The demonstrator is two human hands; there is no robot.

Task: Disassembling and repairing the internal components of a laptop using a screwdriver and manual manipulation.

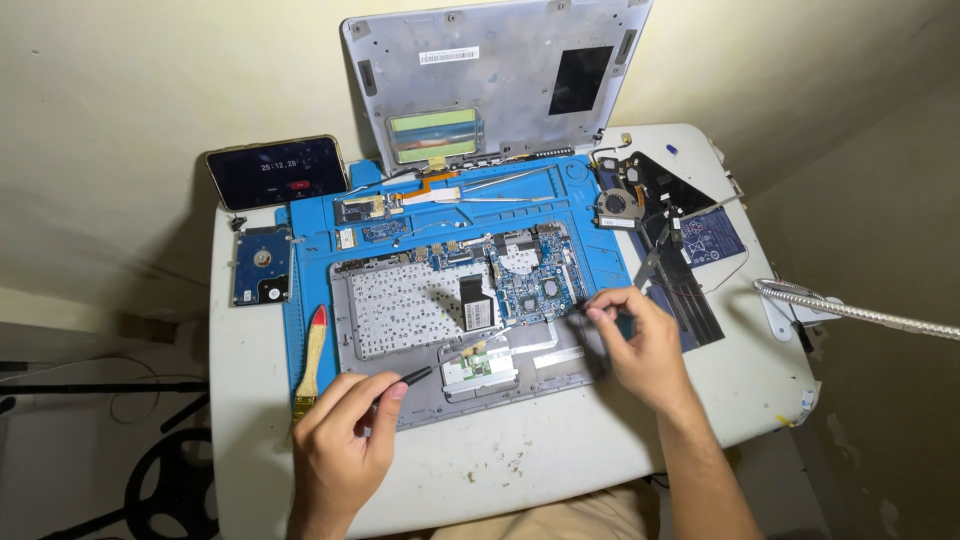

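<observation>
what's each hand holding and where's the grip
Left hand: thin black tool, pinched near its back end. Right hand: something small and dark at its fingertips; cannot tell what.

walls: plain cream, dimly lit | furniture: white table [520,455] against wall | light: flexible metal lamp arm [860,310] at right | floor: dark, shadowed

Hard drive [262,266] left of laptop chassis [400,330]

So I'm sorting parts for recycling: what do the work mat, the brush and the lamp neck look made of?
Mat: likely silicone or rubber, matte blue with moulded trays. Brush: wooden-looking pale handle, red tip. Lamp neck: metal, shiny ribbed gooseneck.
</observation>
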